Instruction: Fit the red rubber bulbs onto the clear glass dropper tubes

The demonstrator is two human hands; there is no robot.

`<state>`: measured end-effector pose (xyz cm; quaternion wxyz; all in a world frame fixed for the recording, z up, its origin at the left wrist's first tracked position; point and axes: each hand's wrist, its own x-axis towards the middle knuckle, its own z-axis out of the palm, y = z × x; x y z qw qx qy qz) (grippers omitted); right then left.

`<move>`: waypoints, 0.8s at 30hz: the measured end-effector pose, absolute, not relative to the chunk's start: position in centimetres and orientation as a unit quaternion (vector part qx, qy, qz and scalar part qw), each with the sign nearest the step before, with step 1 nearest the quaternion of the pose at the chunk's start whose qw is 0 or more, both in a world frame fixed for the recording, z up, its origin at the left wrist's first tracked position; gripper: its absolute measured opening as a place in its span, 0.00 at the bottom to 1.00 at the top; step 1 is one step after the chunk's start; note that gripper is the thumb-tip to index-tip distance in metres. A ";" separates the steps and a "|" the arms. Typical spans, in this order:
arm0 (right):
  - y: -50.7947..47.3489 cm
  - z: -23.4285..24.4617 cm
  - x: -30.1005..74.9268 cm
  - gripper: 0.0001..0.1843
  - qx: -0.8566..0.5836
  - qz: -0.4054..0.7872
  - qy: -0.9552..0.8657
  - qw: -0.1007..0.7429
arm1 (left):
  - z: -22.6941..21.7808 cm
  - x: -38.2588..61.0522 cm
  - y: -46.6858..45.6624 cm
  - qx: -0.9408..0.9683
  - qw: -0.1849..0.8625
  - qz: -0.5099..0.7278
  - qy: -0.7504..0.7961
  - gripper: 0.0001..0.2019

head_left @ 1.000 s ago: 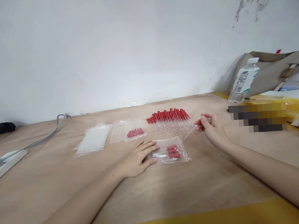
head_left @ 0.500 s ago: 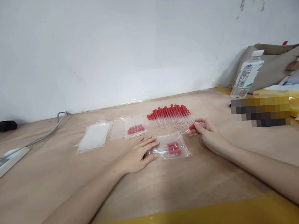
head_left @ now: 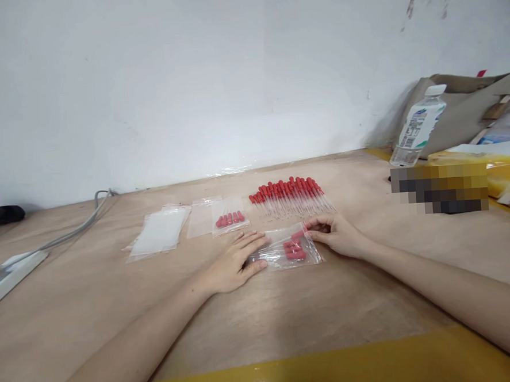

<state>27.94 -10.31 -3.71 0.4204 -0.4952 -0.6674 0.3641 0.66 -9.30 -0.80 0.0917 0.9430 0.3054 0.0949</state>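
Observation:
My left hand (head_left: 233, 261) lies flat with fingers stretched out on the left end of a clear zip bag (head_left: 304, 256) that holds several red-capped droppers. My right hand (head_left: 335, 235) is at the bag's right mouth, fingers pinched on a red-capped dropper (head_left: 298, 234) that sits partly inside the bag. Just behind, a row of several loose red-capped glass droppers (head_left: 290, 196) lies on the wooden table (head_left: 288, 310).
A filled bag of droppers (head_left: 229, 218) and a stack of empty clear bags (head_left: 160, 232) lie to the left. A power strip (head_left: 9, 274) with grey cable sits far left. A water bottle (head_left: 417, 126), a tan bag and yellow packets stand at the right.
My right hand has come down and left from beside the dropper row to the bag's mouth, carrying the dropper into the bag. My left hand has stayed on the bag.

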 end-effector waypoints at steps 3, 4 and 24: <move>-10.0 -3.8 27.5 0.09 -0.462 0.324 -0.716 0.411 | -0.8 0.7 -9.3 0.943 0.091 0.096 0.305 0.24; -9.9 -3.9 27.4 0.10 -0.458 0.309 -0.725 0.410 | -0.8 0.7 -9.3 0.943 0.091 0.096 0.306 0.24; -10.3 -4.1 28.1 0.10 -0.480 0.241 -0.763 0.361 | -0.9 0.7 -9.3 0.941 0.106 0.095 0.306 0.23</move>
